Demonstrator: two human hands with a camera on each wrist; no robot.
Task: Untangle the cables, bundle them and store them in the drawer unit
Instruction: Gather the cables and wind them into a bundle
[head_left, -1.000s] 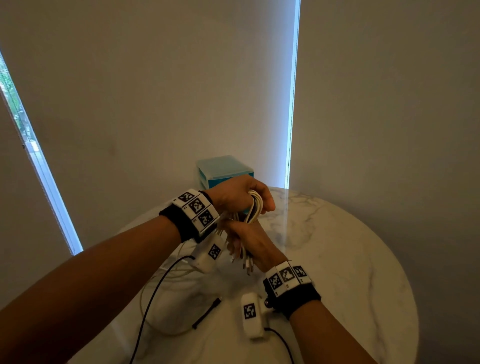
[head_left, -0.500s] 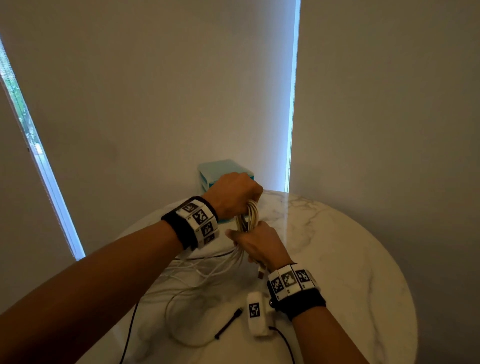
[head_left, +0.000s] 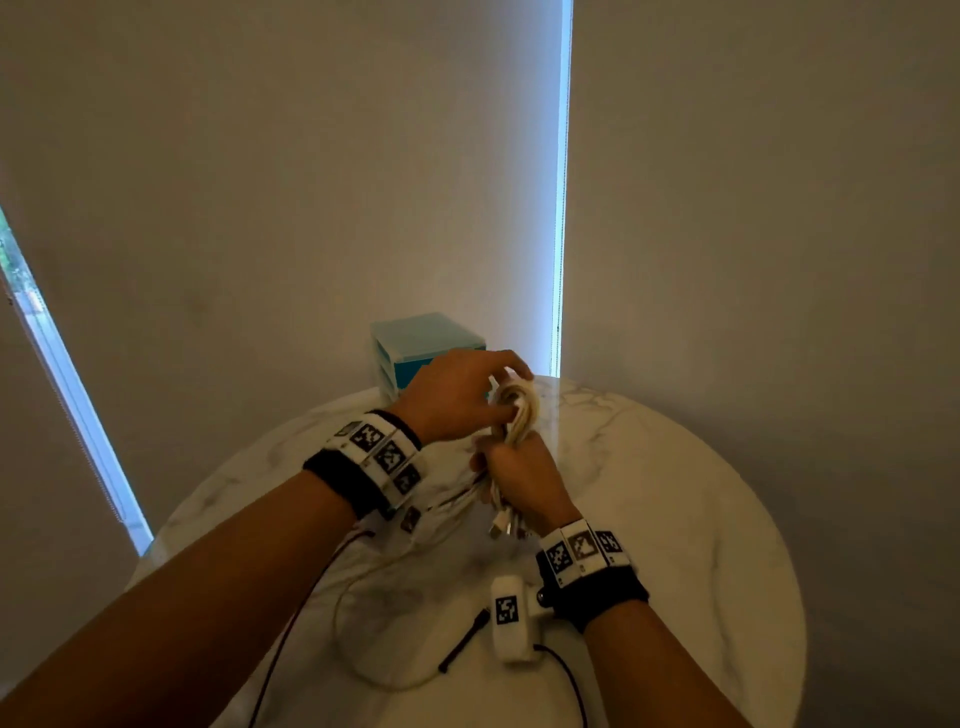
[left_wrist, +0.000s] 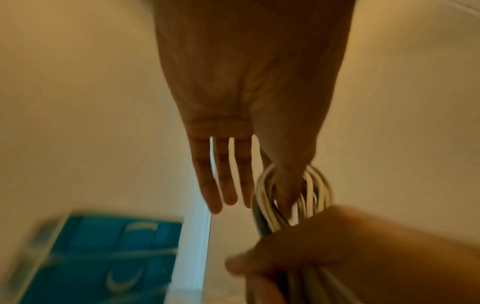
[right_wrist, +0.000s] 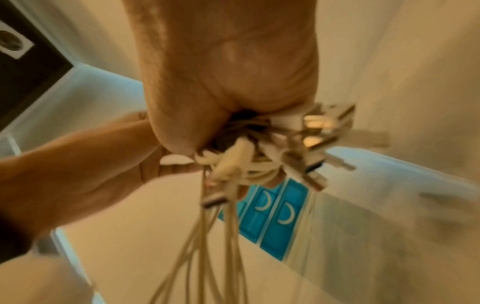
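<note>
Your left hand (head_left: 457, 395) has lifted since half a second ago: it was closed down over the top of the white cables (head_left: 519, 410), and now three fingers (left_wrist: 223, 176) stretch out straight and apart while the thumb hooks through the loop at the bundle's top. That reads as one wrap finished and you reaching round for the next, so bundling is under way and storing has not begun.

Your right hand (head_left: 524, 478) stays clamped round the middle of the bundle, plugs (right_wrist: 306, 135) fanning out below the fist. Loose strands trail towards 7 o'clock onto the marble table (head_left: 675, 519).

The blue drawer unit (head_left: 415, 353) sits at 12 o'clock, partly behind your left hand; its drawers look closed. Both wrist views are blurred, so how many cables are in the bundle is unclear.
</note>
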